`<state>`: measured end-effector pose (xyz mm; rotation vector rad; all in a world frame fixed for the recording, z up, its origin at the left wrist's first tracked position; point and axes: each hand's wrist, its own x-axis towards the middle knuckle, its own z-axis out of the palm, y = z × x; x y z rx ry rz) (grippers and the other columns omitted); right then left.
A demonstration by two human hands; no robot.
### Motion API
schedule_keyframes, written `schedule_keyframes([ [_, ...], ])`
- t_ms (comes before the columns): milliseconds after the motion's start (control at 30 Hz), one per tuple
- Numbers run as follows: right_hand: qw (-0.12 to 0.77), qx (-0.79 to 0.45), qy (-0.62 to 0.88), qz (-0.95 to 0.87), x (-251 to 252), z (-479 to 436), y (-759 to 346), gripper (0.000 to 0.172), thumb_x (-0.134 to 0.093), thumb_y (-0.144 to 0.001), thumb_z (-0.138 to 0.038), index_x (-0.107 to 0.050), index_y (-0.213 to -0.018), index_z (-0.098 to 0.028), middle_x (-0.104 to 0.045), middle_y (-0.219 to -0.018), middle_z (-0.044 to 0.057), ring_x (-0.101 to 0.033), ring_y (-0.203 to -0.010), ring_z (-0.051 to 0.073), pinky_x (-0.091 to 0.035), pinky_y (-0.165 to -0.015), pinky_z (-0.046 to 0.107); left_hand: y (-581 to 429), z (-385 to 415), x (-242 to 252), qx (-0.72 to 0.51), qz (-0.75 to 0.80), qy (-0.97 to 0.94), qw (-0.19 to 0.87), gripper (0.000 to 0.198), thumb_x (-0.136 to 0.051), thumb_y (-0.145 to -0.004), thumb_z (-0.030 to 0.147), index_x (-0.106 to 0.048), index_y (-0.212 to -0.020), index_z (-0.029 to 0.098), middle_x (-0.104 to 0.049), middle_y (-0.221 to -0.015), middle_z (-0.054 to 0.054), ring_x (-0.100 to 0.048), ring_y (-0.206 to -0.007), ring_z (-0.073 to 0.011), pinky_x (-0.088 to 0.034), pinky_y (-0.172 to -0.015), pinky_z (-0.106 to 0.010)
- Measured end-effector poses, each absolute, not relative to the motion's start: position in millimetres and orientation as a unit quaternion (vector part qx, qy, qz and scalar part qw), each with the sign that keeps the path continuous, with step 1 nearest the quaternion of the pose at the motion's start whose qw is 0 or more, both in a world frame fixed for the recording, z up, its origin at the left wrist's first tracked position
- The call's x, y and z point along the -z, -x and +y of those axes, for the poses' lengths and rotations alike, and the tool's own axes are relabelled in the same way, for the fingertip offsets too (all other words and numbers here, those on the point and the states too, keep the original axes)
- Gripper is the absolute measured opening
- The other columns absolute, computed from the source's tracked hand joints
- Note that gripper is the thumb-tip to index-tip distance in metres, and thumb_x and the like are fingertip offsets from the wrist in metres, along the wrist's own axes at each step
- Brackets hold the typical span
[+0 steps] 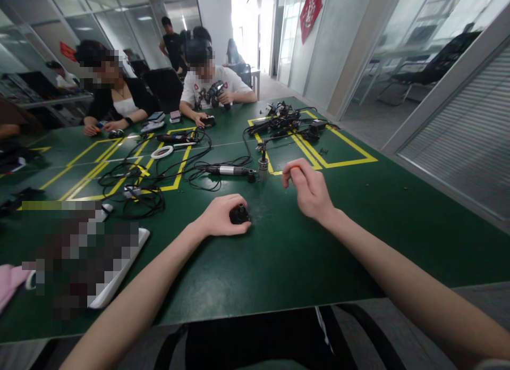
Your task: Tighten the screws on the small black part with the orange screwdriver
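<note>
Black, squat part with an upright stub [241, 213] sat on the green tabletop [287, 269], grasped by the left hand [221, 216].

From that single part as clock centre, the left hand curled round it from nine; the right hand [308, 192], between two and three, hung with bent fingers, one orange fleck [295, 168] by its thumb, and whether it pinched anything I could not tell. Work looked partway: the part was steadied, while how much remained was unclear. Apart from it were one upright grey cylinder with a dark top [263, 169], at one, and one silver-and-black cylindrical tool [228, 170], toward eleven. Farther sat one white-shirted person [239, 83], just before twelve.
</note>
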<state>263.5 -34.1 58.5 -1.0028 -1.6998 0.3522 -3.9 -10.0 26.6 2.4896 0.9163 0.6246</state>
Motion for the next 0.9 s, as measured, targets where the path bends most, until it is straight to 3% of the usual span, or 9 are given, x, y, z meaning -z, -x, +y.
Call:
schedule_keyframes([
  [133,0.648,-0.199,0.327,-0.658,-75.3,-31.1,-247.8,0.042,-0.042,-0.110,-0.066,-0.052,-0.099,-0.027,-0.058,-0.070,-0.005,-0.042,-0.049,0.011,-0.036,-0.051,0.028,0.8,-8.5,-20.2,-0.241,0.339,-0.875,0.247,0.023,-0.082,-0.078,0.038,-0.070,-0.085,0.020,-0.070,-0.081,-0.001,-0.062,-0.073,-0.0167,-0.049,-0.071,-0.027],
  [267,0.686,-0.173,0.230,-0.669,-97.5,-26.0,-223.3,0.035,-0.045,-0.112,-0.061,-0.051,-0.104,-0.028,-0.057,-0.074,-0.005,-0.052,-0.058,0.012,-0.040,-0.054,0.025,1.4,-7.8,-19.1,-0.257,0.341,-0.856,0.291,0.024,-0.081,-0.082,0.039,-0.077,-0.091,0.017,-0.073,-0.087,-0.004,-0.061,-0.072,-0.0150,-0.047,-0.067,-0.026],
  [500,0.621,-0.101,0.218,-0.747,-98.8,-17.8,-197.6,0.038,-0.037,-0.114,-0.061,-0.051,-0.109,-0.026,-0.054,-0.080,-0.004,-0.055,-0.063,0.011,-0.045,-0.063,0.027,-1.8,-10.0,-18.7,-0.263,0.361,-0.823,0.352,0.042,-0.085,-0.082,0.040,-0.081,-0.115,0.015,-0.075,-0.089,-0.003,-0.054,-0.072,-0.0146,-0.047,-0.071,-0.028],
  [900,0.610,-0.133,0.194,-0.757,-84.6,-8.1,-193.1,0.033,-0.043,-0.114,-0.057,-0.050,-0.108,-0.025,-0.051,-0.075,-0.006,-0.052,-0.058,0.010,-0.043,-0.060,0.024,-1.6,-11.5,-18.0,-0.256,0.368,-0.824,0.346,0.033,-0.085,-0.084,0.036,-0.080,-0.109,0.015,-0.079,-0.094,-0.004,-0.058,-0.074,-0.0145,-0.049,-0.072,-0.028],
])
